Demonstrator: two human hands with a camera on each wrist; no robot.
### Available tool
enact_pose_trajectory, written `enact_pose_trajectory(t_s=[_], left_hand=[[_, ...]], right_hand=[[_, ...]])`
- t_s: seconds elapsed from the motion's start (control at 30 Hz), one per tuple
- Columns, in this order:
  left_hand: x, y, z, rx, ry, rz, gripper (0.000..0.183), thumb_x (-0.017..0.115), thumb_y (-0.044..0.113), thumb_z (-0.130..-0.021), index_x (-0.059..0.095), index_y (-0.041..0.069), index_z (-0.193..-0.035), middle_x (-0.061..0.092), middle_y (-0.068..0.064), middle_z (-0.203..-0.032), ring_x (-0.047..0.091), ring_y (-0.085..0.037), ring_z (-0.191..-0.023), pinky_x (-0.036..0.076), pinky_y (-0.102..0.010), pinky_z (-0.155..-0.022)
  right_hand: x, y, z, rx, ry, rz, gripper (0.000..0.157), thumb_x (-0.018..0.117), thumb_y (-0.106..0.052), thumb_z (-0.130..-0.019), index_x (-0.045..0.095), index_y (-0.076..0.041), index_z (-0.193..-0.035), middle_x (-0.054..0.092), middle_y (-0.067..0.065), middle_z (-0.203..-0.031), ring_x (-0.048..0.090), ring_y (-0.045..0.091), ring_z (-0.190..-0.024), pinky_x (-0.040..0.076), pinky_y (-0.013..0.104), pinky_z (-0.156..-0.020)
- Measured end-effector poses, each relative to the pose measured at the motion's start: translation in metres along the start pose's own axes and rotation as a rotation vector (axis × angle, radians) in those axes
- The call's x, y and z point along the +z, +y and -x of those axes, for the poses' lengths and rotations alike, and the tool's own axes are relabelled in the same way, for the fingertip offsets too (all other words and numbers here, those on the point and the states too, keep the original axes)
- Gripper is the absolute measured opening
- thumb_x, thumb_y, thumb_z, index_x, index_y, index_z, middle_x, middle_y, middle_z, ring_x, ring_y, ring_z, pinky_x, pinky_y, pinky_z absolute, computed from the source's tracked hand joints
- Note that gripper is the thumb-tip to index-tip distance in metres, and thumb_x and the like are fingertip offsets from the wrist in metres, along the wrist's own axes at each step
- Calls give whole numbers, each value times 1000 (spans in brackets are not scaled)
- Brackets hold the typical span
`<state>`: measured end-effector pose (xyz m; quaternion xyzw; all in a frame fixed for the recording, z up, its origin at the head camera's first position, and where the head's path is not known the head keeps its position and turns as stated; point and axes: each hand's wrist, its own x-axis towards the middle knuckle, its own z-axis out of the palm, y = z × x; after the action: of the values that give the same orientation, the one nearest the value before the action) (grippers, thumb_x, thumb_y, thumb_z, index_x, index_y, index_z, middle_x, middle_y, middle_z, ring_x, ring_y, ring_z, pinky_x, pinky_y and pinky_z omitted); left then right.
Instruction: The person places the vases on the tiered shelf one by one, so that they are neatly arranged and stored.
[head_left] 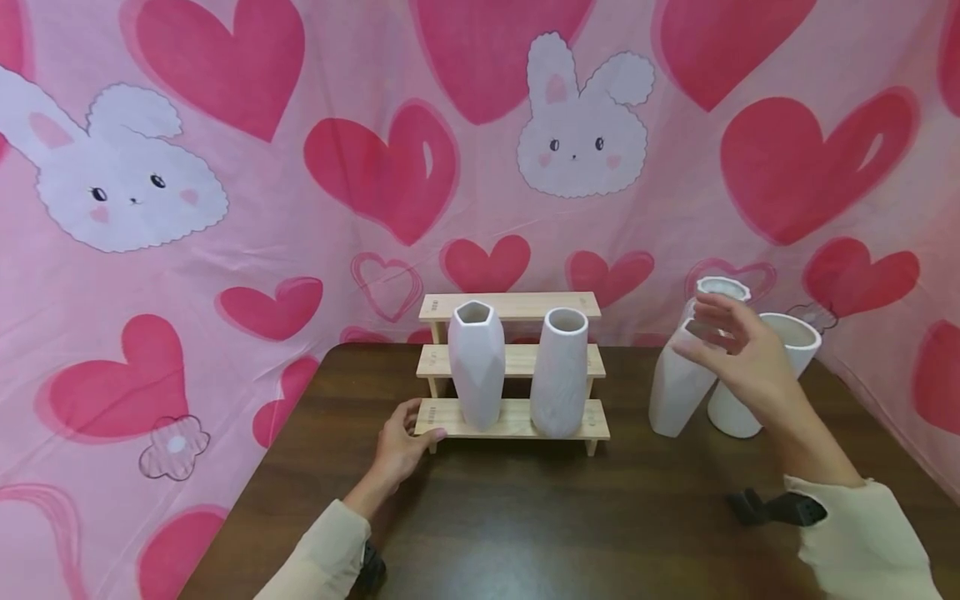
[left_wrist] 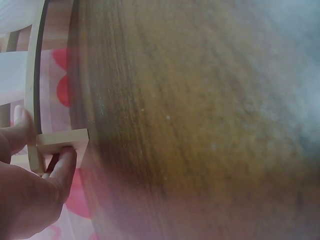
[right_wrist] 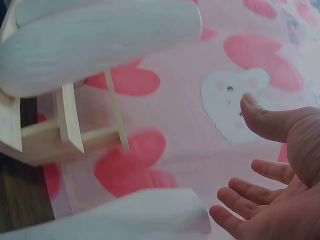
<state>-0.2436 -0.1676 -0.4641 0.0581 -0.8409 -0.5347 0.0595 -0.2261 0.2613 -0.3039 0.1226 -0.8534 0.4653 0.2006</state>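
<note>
A three-step wooden display stand (head_left: pixel 517 417) sits on the table, and my left hand (head_left: pixel 401 442) grips the left end of its lowest step, thumb above and fingers beneath. On that step stand a white faceted vase (head_left: pixel 477 375) at left and a smooth round white vase (head_left: pixel 559 379) at right. To the right, my right hand (head_left: pixel 742 354) hovers with fingers spread at the top of a white angular vase (head_left: pixel 678 392), partly covering its mouth; nothing is held. In the right wrist view the vase top (right_wrist: pixel 150 212) lies just beside the fingertips (right_wrist: pixel 223 220).
Behind my right hand stand a white flared vase (head_left: pixel 738 412) and a white vase with a scalloped rim (head_left: pixel 722 288), mostly hidden. A pink cloth (head_left: pixel 480 217) with hearts and rabbits hangs behind the dark wooden table (head_left: pixel 525 517). The stand's upper steps are near that cloth.
</note>
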Motion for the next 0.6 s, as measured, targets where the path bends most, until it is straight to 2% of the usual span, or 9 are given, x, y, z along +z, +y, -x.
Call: enact_pose_trajectory(t_s=[0.13,0.2,0.27,0.33,0.4,0.43,0.5,0.57,0.6], left_hand=[[0,1,0,5,-3,6,67,79,14,-80,46,4,-137,63,-19,-120,60,-29,-106,49,-38,-82],[-1,1,0,3,-6,5,67,79,14,-80,46,4,-137,62,-20,-120,60,-29,-106,49,-38,-83],[-1,1,0,0,-10,1,67,79,15,-80,45,4,-138,62,-20,-121,60,-29,-106,49,-39,-83],[-1,1,0,-6,-14,-2,67,78,16,-81,45,4,-138,61,-20,-121,59,-28,-106,49,-38,-83],[-1,1,0,-7,-16,-3,67,78,16,-81,45,4,-138,61,-20,-121,60,-28,-105,50,-38,-82],[-1,1,0,-7,-16,-4,67,78,16,-81,45,4,-138,61,-20,-121,60,-28,-104,49,-37,-81],[-1,1,0,-4,-14,-5,67,78,16,-81,45,4,-138,62,-20,-121,60,-27,-104,49,-36,-80],[-1,1,0,0,-13,-9,67,78,15,-80,45,4,-138,62,-20,-120,60,-27,-103,49,-36,-80],[-1,1,0,-1,-11,-12,67,78,15,-80,45,4,-138,62,-20,-120,60,-27,-103,49,-37,-80]], right_hand=[[-12,7,-1,62,34,27,66,73,-21,-87,40,-14,-144,50,9,-131,49,16,-116,40,4,-82],[-15,11,-2,104,40,55,70,72,-26,-87,36,-13,-147,46,14,-136,45,25,-121,37,3,-82],[-17,15,-2,135,38,74,76,72,-29,-87,31,-11,-149,41,20,-142,40,34,-127,37,5,-89],[-18,21,-3,158,23,93,81,72,-31,-87,26,-9,-151,37,24,-145,37,41,-129,38,17,-98],[-17,29,-3,167,3,99,86,73,-31,-86,22,-6,-152,34,28,-146,35,47,-129,38,36,-104],[-17,33,-3,169,-8,94,88,73,-30,-86,20,-6,-152,33,30,-147,34,49,-129,36,47,-104],[-16,40,-3,171,-31,89,90,73,-29,-86,17,-4,-152,31,32,-146,33,52,-128,32,60,-100],[-13,47,-3,165,-46,76,90,73,-27,-86,16,-3,-152,31,34,-145,33,54,-127,30,63,-100],[-11,50,-3,159,-50,70,90,73,-26,-86,16,-3,-152,32,34,-144,34,53,-126,33,57,-102]])
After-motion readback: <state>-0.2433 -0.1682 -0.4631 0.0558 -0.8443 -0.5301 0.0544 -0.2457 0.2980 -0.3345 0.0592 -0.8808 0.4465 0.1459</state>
